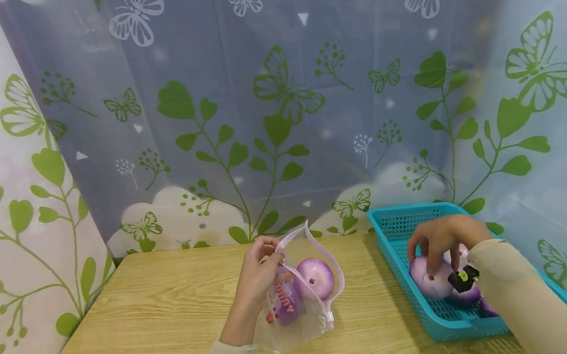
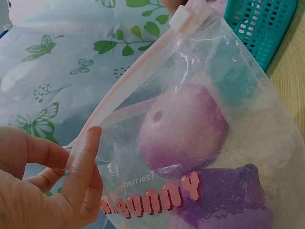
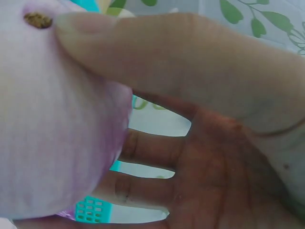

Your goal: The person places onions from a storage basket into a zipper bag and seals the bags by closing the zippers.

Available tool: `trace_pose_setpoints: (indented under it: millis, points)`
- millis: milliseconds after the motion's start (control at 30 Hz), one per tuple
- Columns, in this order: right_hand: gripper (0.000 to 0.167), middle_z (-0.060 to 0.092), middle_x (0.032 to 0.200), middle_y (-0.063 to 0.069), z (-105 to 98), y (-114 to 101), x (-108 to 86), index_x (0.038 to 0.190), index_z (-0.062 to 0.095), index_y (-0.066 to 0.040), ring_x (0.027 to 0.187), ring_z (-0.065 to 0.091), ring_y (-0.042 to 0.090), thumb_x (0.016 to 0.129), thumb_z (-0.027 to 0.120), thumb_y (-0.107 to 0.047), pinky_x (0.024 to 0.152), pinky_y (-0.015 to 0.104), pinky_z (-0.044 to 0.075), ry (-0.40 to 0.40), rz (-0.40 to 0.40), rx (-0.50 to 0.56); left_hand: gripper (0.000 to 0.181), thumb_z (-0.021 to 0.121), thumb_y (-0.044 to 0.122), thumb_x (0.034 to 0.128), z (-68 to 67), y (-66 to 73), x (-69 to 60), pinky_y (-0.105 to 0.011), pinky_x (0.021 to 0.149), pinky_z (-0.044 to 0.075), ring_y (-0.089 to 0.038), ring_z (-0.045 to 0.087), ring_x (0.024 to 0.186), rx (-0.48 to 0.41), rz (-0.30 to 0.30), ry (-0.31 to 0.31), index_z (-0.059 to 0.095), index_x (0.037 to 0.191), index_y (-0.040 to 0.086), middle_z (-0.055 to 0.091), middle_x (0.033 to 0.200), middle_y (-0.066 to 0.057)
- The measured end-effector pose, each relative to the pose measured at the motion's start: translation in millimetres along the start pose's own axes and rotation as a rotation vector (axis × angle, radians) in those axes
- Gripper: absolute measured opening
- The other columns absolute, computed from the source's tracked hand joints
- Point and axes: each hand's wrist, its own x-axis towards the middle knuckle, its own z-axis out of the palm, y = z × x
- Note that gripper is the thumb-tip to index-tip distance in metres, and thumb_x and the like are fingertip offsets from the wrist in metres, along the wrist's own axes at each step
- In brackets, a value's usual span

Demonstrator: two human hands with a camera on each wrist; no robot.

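The left hand (image 1: 258, 276) pinches the pink-edged mouth of a clear slider bag (image 1: 284, 341), marked "BUNNY" in pink letters, whose opening gapes and which holds a round purple onion (image 1: 318, 279). The right hand (image 1: 446, 234) grips a paler onion (image 1: 428, 281), thumb beside its brown root spot, inside the turquoise basket (image 1: 459, 331) among more purple onions (image 1: 466, 297), to the bag's right on the wood-grain table (image 1: 158, 306).

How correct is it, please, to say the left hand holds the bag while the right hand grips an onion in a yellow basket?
The basket is turquoise, not yellow, as the head view shows; the left hand holds the bag, the right hand an onion.
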Motion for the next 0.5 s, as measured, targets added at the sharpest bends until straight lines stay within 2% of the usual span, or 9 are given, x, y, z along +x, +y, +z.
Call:
trace_pose_setpoints:
  millis: [233, 500]
  points:
    - [0.044, 0.06, 0.122, 0.016, -6.4, -7.4, -8.7, 0.121, 0.069, -0.015, 0.093, 0.067, 0.022, 0.08, 0.084, -0.008, 0.065, 0.041, 0.067, 0.028, -0.033, -0.007, 0.014, 0.054, -0.002, 0.101, -0.1, 0.7, -1.0, -0.027, 0.062, 0.066, -0.018, 0.061, 0.071, 0.002, 0.004, -0.005, 0.055, 0.115, -0.001, 0.052, 0.095, -0.007]
    - [0.044, 0.06, 0.12, 0.017, -14.6, -14.2, -13.6, 0.123, 0.068, -0.014, 0.091, 0.069, 0.023, 0.081, 0.082, -0.007, 0.068, 0.041, 0.068, 0.044, -0.059, 0.022, 0.014, 0.054, -0.001, 0.1014, 0.3, 1.2, -1.2, -0.027, 0.062, 0.066, -0.017, 0.061, 0.071, -0.002, 0.005, -0.006, 0.055, 0.115, -0.001, 0.051, 0.095, -0.007]
